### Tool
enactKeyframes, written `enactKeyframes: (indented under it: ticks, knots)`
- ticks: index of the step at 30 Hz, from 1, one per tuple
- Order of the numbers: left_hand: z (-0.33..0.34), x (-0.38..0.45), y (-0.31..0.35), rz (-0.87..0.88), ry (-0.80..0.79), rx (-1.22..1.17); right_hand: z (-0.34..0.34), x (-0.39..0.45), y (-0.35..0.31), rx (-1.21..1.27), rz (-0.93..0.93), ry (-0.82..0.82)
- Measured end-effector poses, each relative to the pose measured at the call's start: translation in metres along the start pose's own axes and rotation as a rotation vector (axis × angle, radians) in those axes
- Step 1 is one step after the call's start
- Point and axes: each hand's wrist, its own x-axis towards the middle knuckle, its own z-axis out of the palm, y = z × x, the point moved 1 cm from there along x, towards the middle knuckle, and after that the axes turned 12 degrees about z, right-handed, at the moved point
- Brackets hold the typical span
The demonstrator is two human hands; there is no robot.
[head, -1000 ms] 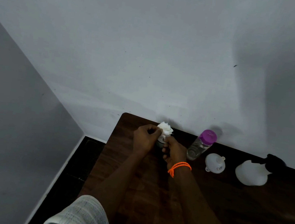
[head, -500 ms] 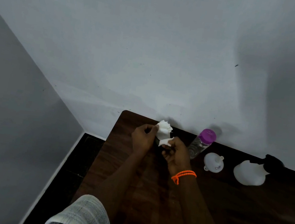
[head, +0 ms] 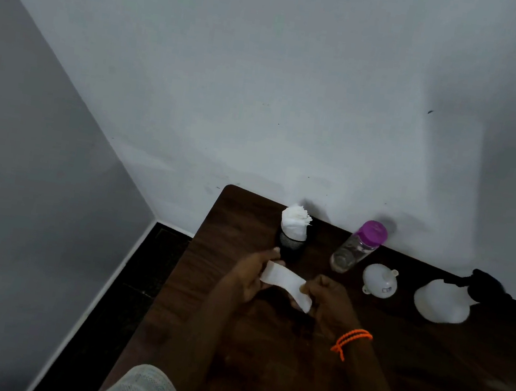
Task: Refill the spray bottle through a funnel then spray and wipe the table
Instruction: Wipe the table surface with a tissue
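Note:
Both my hands hold one white tissue (head: 284,282) above the dark wooden table (head: 424,368). My left hand (head: 251,277) pinches its left end and my right hand (head: 328,298) pinches its right end. Behind them a black mesh holder (head: 291,244) stands stuffed with white tissues (head: 294,222). To the right stands a clear bottle with a purple cap (head: 359,246), then a white funnel (head: 380,280) lying on the table. Farthest right is the white spray bottle (head: 442,300) with a black trigger head (head: 485,287).
The table stands against a pale wall (head: 296,101), with its left edge by a dark floor strip (head: 123,292). An orange cord bracelet (head: 350,339) circles my right wrist.
A tissue has come out of the holder and both hands have drawn back toward me, stretching it between them. The holder now stands uncovered.

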Motion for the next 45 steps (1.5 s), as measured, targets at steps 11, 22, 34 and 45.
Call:
enactKeyframes:
  ticks: [11,22,34,45]
  knots:
    - [-0.069,0.009,0.043,0.593,0.250,0.652,0.059,0.044,0.007,-0.510,-0.286,0.383]
    - [-0.098,0.021,-0.023,1.024,-0.064,1.534,0.083,0.075,0.079,-1.367,-0.652,0.469]
    - [-0.111,0.052,-0.005,0.802,-0.191,1.919,0.097,0.103,0.077,-1.574,-0.646,0.454]
    - [-0.170,0.002,-0.009,0.810,-0.073,1.732,0.138,0.081,0.118,-1.631,-0.707,0.338]
